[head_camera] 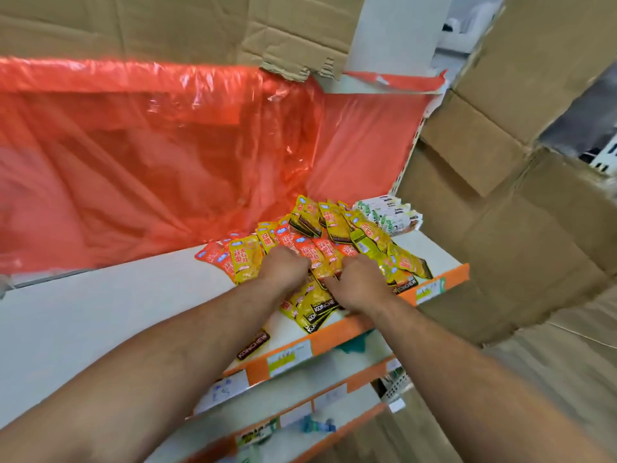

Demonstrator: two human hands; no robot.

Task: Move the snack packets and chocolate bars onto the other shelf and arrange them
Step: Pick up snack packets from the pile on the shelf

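Cardboard sheets cover the right side and the top of my view. A red plastic sheet hangs crumpled behind the shelf and fills the left and centre.

The white shelf runs from lower left to right. Its left half is bare and an orange edge strip lines its front. 2 lower shelves show below, blurred.

Both forearms reach in from the bottom edge. The snack packets, yellow and red, lie in a loose overlapping pile on the right half of the shelf, some of them at the front edge. A stack of green-and-white packets sits just behind the pile, at the shelf's far right corner.

The left hand is knuckles-up on the pile with its fingers tucked under. I cannot tell whether it holds a packet. The right hand is just beside it, fingers and thumb curled round packets in the middle of the pile, grasping them.

1 dark chocolate bar marked KONCHEW lies alone at the front edge, left of the pile. Price labels sit on the strip, their print too blurred to read.
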